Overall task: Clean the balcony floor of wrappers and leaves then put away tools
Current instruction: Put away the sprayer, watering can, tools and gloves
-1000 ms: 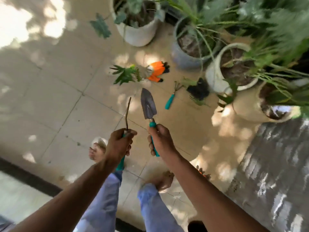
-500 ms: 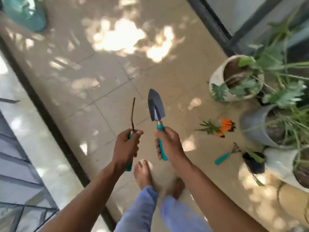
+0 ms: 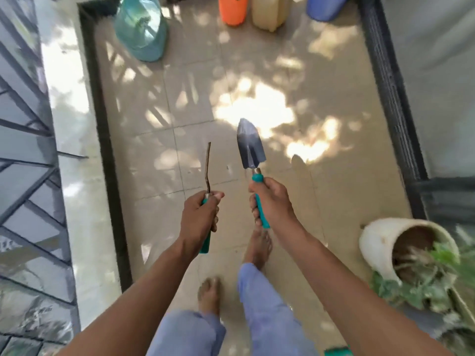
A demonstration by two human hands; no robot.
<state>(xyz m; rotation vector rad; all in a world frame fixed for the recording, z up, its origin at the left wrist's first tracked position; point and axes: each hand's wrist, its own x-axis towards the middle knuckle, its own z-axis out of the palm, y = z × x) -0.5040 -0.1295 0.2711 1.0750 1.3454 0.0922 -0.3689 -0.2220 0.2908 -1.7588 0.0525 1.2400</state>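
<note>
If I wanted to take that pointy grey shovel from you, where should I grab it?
Grab the bare end of the grey metal trowel's teal handle below the right hand, reaching from underneath. The blade points up and narrows to a tip, so avoid that end.

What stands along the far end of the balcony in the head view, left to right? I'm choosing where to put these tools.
Teal water bottle → orange container → beige container → blue container.

Dappled daylight, bright glare patches, soft blur, wide-angle edge distortion
</note>
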